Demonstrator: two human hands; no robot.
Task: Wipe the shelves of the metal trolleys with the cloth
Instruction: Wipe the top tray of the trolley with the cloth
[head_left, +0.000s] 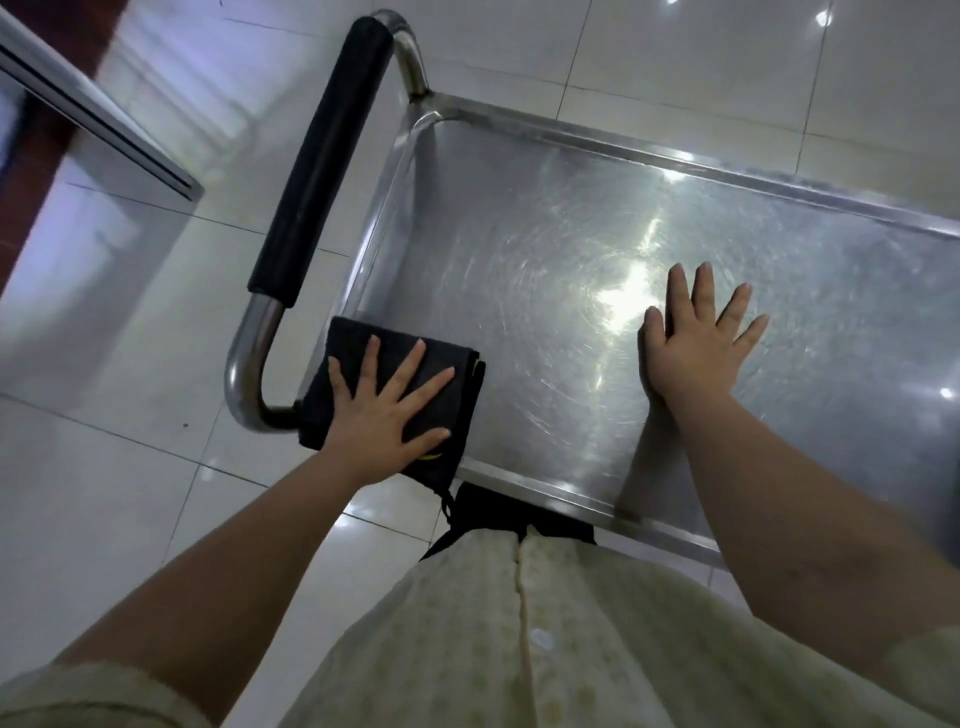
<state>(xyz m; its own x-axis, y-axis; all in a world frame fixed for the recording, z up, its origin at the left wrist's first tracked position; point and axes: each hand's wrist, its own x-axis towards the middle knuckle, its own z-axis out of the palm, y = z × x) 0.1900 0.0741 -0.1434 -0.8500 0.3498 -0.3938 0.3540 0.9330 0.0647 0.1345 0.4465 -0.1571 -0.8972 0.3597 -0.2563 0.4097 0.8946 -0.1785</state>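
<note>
Dark cloth (349, 345) (seemingly folded) under flat left hand (387, 415).

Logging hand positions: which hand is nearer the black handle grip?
Left. The left hand presses the cloth beside the handle grip; the right hand lies flat farther along the shelf.

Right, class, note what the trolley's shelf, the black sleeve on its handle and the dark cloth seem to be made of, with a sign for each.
Shiny flat metal trolley shelf: looks like stainless steel, bright glare and fine swirling scratches. Black tubular handle sleeve: probably rubber or foam, matt, no glare. Dark folded cloth: soft fabric, layered edges; fibre unclear.
</note>
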